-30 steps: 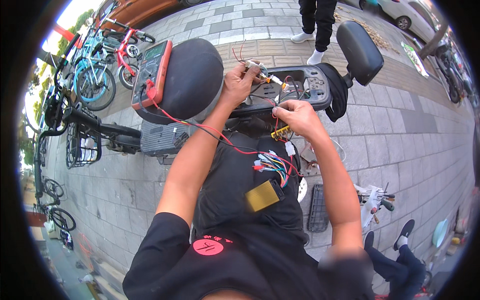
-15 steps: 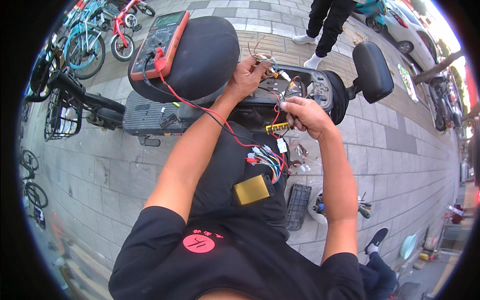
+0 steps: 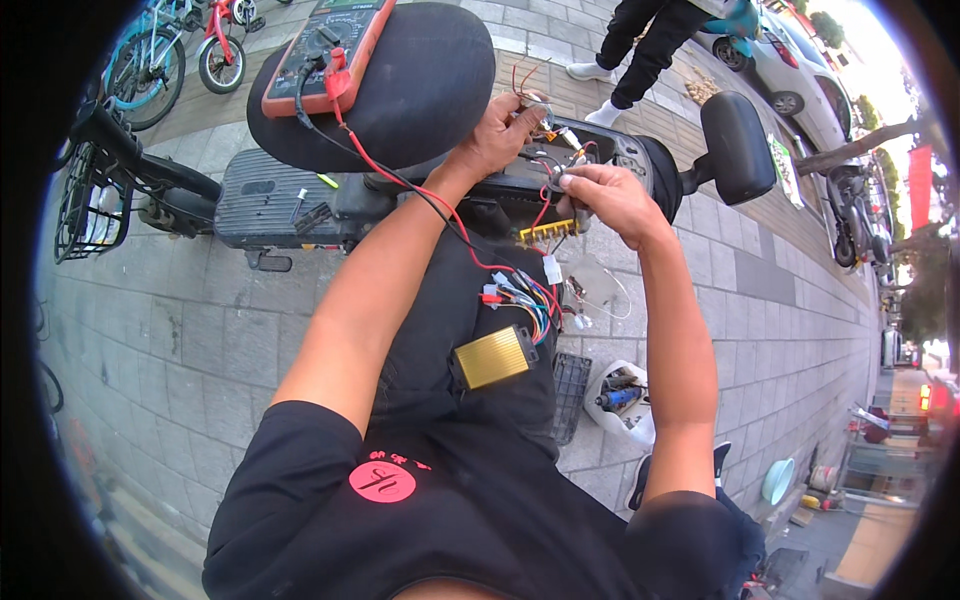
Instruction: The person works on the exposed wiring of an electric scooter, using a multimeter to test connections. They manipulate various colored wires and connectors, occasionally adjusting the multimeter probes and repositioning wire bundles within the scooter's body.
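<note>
My left hand point(image 3: 497, 138) is closed on a bundle of thin wires point(image 3: 540, 108), their loose reddish ends sticking up, above the open compartment point(image 3: 515, 192) of an electric scooter. To its right, my right hand point(image 3: 618, 203) pinches a thin wire, partly hidden by the fingers. A yellow strip with dark slots point(image 3: 548, 232) hangs just below that hand. On my lap lies a gold finned controller box point(image 3: 494, 357) with multicoloured wires and plugs point(image 3: 520, 300). The red and black leads of a multimeter point(image 3: 322, 58) run down across my left forearm toward these wires.
The multimeter rests on the black scooter seat point(image 3: 420, 85). Beside my right forearm are a white tool bag point(image 3: 622, 400) and a dark ribbed panel point(image 3: 571, 395) on the paving. A person's legs point(image 3: 645, 50) stand beyond the scooter. The black backrest pad point(image 3: 738, 148) projects at right.
The whole view has shifted slightly, bringing the tool bag out beside my right forearm. Both hands keep their grips, with my right fingers a little changed in pose.
</note>
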Demonstrator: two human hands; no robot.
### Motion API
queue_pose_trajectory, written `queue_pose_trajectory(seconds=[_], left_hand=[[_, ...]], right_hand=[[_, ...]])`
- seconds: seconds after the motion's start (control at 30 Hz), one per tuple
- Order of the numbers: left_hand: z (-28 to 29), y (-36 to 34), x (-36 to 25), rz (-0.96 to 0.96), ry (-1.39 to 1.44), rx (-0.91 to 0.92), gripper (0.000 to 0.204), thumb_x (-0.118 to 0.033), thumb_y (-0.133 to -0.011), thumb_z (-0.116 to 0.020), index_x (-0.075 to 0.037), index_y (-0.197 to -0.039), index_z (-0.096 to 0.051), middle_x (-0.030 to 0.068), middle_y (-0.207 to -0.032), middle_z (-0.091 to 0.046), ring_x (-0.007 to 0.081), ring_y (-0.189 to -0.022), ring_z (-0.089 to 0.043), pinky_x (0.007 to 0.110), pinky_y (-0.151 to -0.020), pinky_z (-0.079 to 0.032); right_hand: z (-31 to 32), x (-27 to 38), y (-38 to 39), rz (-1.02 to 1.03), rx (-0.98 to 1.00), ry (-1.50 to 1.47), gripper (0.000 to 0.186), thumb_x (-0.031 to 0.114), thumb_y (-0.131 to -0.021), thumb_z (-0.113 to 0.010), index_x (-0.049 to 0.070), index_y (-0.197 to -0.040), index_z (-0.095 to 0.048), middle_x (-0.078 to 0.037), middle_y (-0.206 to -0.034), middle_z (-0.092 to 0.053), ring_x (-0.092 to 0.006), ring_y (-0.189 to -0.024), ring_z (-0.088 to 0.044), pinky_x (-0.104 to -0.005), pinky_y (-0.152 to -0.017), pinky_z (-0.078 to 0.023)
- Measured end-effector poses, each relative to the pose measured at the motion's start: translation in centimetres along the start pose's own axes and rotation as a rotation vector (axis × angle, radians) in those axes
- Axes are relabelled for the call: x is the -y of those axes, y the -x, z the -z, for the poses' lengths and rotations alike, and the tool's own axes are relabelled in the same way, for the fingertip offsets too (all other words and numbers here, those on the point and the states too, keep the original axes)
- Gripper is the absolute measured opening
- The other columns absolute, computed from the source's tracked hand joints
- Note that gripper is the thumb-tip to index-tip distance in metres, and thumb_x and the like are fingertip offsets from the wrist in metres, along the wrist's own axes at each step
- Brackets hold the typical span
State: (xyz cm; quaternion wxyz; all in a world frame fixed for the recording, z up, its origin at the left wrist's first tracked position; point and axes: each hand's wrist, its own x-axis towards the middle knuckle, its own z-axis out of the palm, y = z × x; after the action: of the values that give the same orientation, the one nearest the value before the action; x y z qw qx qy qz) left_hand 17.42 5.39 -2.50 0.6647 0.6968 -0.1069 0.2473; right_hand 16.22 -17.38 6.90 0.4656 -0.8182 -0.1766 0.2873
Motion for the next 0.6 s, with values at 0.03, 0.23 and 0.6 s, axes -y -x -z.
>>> queue_pose_trajectory(seconds=[0.03,0.23,0.6], left_hand=[[0.1,-0.1,0.3,0.004,-0.012,0.002,0.039,-0.034,-0.107,-0.07,-0.004,-0.131,-0.072,0.0017,-0.09,-0.074,0.0069,-0.074,-0.066,0.024,-0.067,-0.054],[0.2,-0.3,1.1,0.012,-0.029,0.015,0.037,-0.034,-0.107,-0.07,-0.007,-0.133,-0.073,0.0,-0.091,-0.074,0.0062,-0.074,-0.065,0.024,-0.067,-0.053],[0.2,-0.3,0.6,0.023,0.065,0.031,0.034,-0.032,-0.106,-0.071,-0.002,-0.123,-0.071,0.0019,-0.092,-0.073,0.0092,-0.075,-0.068,0.025,-0.067,-0.055]], right_hand=[[-0.4,0.5,0.0,-0.018,-0.034,0.002,0.03,0.022,-0.1,-0.069,-0.002,-0.116,-0.078,-0.006,-0.09,-0.078,-0.01,-0.079,-0.068,-0.0272,-0.074,-0.054],[-1.3,0.7,-0.3,-0.102,-0.106,-0.173,0.021,0.019,-0.1,-0.069,0.001,-0.11,-0.074,-0.003,-0.085,-0.071,-0.0104,-0.068,-0.066,-0.026,-0.064,-0.053],[-1.6,-1.2,0.3,-0.179,-0.073,-0.306,0.02,0.019,-0.1,-0.069,0.001,-0.108,-0.072,-0.003,-0.081,-0.069,-0.0112,-0.06,-0.064,-0.0272,-0.059,-0.055]])
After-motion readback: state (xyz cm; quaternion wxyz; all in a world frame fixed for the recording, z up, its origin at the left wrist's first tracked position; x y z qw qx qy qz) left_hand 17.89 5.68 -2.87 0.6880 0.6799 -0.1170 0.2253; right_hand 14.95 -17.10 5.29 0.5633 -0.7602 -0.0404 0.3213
